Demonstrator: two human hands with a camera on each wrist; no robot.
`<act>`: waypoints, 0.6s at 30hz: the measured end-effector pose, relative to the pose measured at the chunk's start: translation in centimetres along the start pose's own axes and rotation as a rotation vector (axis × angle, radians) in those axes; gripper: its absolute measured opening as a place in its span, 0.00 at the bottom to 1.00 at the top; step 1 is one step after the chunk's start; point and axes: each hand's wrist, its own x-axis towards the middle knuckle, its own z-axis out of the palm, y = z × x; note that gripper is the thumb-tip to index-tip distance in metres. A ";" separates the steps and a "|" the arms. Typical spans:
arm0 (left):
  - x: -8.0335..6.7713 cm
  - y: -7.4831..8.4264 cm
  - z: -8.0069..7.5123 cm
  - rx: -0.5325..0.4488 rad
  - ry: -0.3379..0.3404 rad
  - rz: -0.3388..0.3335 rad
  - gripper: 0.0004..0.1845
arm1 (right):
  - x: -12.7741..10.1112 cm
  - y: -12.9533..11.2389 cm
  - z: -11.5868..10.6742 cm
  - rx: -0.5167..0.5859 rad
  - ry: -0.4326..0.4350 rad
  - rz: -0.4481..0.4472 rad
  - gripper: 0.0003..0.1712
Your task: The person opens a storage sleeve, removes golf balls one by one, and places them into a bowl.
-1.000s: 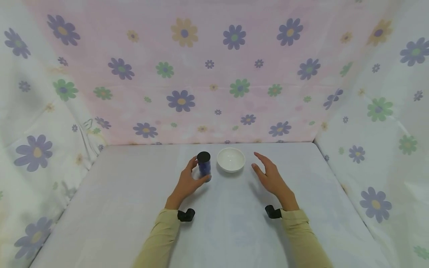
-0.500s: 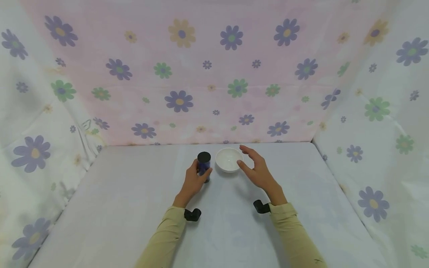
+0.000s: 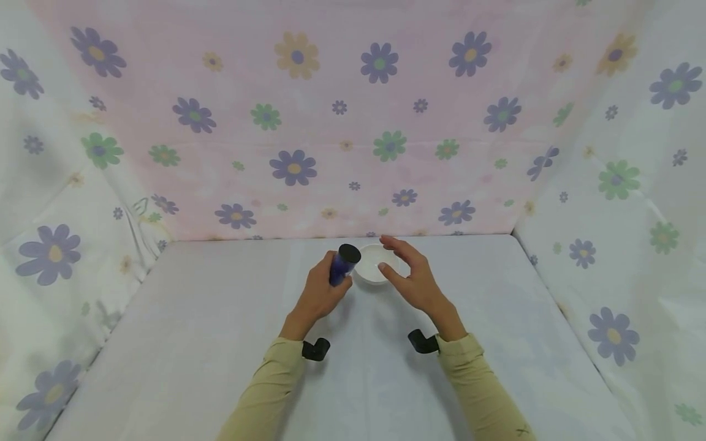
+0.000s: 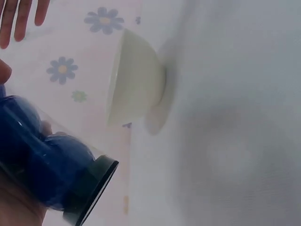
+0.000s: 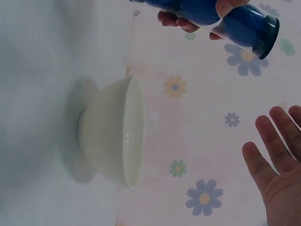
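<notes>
Clear tube (image 3: 339, 271), one, black cap (image 3: 350, 253) on, blue balls (image 4: 61, 167) inside: tilted above the counter (image 3: 198, 331), fingers and thumb of the left hand (image 3: 320, 293) curled round it.
White bowl (image 3: 368, 260), one: upright, just right of that hand.
Right hand (image 3: 417, 282): empty, fingers spread, beside the bowl.
Step, I judge: positioning the tube near the bowl; next move seems to want a steady grip.
Likely obstacles: bowl rim, right hand.
Beyond both hands: floral cloth (image 3: 331, 208).

White tabletop (image 3: 193, 343) seen at 6 o'clock. Pink flower-printed backdrop (image 3: 342, 131) hung at 12. White flowered side panel (image 3: 49, 196) seen at 9, matching panel (image 3: 645, 208) at 3.
</notes>
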 end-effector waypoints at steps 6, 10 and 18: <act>-0.2 1.0 -0.6 0.016 0.029 0.065 0.23 | 0.6 -1.6 0.6 0.025 -0.048 -0.069 0.31; -0.4 1.7 -0.7 0.074 0.040 0.111 0.21 | 0.7 -2.1 0.8 0.016 -0.088 -0.114 0.30; -0.4 2.9 -1.2 0.194 0.023 0.110 0.20 | 0.8 -2.4 1.2 0.006 -0.138 -0.146 0.32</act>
